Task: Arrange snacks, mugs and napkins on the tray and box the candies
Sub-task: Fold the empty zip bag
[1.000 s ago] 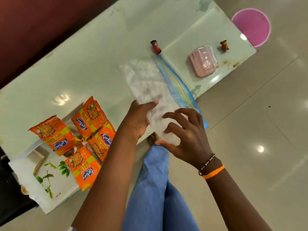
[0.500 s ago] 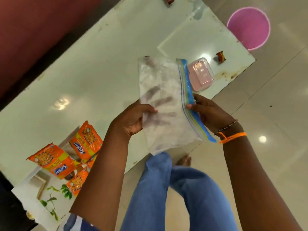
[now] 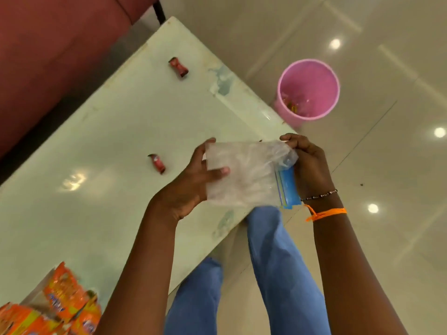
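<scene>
Glossy beige tiled floor point(image 3: 362, 32) mirroring ceiling lights — pale table point(image 3: 121, 131), perhaps a maroon sofa point(image 3: 48, 44) behind.

A zip bag point(image 3: 244, 175) is held above the near right part of the surface point(image 3: 116, 146), between the left hand point(image 3: 191, 187) at its left edge and the right hand point(image 3: 307, 165) at its right edge. Two candies point(image 3: 178, 67) point(image 3: 157, 163) are set on the surface, one far, one just left of the left hand. Snack packets point(image 3: 58, 308) are gathered at the near left corner. A bin point(image 3: 308, 89) is placed on the floor point(image 3: 399, 213) beyond the surface's right edge.
</scene>
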{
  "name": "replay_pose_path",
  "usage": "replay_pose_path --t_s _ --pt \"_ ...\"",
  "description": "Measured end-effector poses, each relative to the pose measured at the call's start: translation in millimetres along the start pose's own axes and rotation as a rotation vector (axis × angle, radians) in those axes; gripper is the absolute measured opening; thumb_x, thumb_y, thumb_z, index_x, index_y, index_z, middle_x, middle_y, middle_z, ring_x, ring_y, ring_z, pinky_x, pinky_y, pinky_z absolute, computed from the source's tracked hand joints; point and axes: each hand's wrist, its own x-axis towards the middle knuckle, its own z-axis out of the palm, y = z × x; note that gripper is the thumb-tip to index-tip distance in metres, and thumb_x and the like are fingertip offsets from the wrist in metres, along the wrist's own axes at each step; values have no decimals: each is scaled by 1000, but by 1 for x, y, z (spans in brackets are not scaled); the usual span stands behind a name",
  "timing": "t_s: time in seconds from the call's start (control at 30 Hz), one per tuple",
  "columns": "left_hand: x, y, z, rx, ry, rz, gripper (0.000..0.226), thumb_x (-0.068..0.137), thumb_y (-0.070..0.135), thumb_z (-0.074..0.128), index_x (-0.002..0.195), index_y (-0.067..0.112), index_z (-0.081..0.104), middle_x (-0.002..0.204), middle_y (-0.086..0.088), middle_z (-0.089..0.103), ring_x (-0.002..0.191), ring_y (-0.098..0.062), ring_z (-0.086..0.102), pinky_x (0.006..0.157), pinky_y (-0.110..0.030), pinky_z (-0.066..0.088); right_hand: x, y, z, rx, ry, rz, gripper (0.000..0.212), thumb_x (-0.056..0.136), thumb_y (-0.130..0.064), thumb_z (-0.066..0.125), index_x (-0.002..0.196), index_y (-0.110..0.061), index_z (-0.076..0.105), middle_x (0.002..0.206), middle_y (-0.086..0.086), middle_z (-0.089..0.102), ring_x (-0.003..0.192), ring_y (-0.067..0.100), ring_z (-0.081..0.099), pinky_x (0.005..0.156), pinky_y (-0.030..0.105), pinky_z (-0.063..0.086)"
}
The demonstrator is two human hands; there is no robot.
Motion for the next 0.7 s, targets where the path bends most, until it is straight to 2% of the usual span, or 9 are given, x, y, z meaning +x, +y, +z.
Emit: replay_pose_path --t_s 0.1,0.17,0.2,0.23,0.3,0.4,0.53,0.6,0.7 --pt "60 22 46 159 -16 131 81 79 -7 60 138 39 28 131 -2 50 113 -9 55 74 -16 52 44 -19 -45 126 -64 137 26 92 -6 34 83 -14 57 76 -16 70 71 -2 64 60 12 50" --pt "102 38 76 187 -16 148 84 79 -12 58 137 40 27 128 -4 51 109 -7 58 75 -18 52 75 -30 -79 80 -201 221 19 88 -28 43 100 -23 55 96 -10 67 85 5 62 68 20 53" --pt "122 43 88 190 -25 136 84 79 -12 58 137 41 28 125 -3 53 105 -4 60 74 -19 53 89 -35 -94 11 -271 250 27 82 -34 48 108 -30 52 106 -7 62 91 8 61 72 25 55" --pt "142 49 100 199 -34 118 83 79 -11 59 137 40 28 125 -2 55 104 -4 61 76 -23 53 104 -38 -110 -42 -313 256 35 77 -32 53 111 -36 49 110 -4 59 92 11 60 72 30 56" --pt "175 56 118 213 8 60 76 82 -3 60 139 36 27 134 -5 51 116 -16 56 86 -34 53 134 -42 -135 -86 -275 195 41 75 -10 61 107 -33 51 106 1 59 86 14 60 66 28 57" --pt "214 64 140 256 167 28 52 89 12 56 135 22 37 135 -3 51 117 -19 53 85 -32 52 178 -44 -157 -299 -26 25 40 75 19 53 85 -19 59 93 0 59 82 16 52 63 23 53" --pt "242 70 158 392 276 29 28 90 13 51 117 19 54 112 2 56 114 -21 56 100 -38 46 231 -31 -161 -761 340 -151 31 70 11 56 93 -5 69 109 20 60 100 26 55 82 24 44" --pt "251 71 161 411 277 14 23 92 12 49 113 18 57 109 0 57 109 -21 58 98 -37 46 255 -22 -155 -846 373 -162 34 70 12 52 95 -3 69 118 23 54 109 31 55 87 22 38" --pt "264 68 162 421 265 4 18 93 13 47 107 20 56 114 -5 59 98 -18 61 88 -31 48 293 -1 -141 -981 313 -101 38 72 13 45 101 -2 65 135 18 40 111 31 54 84 26 38"
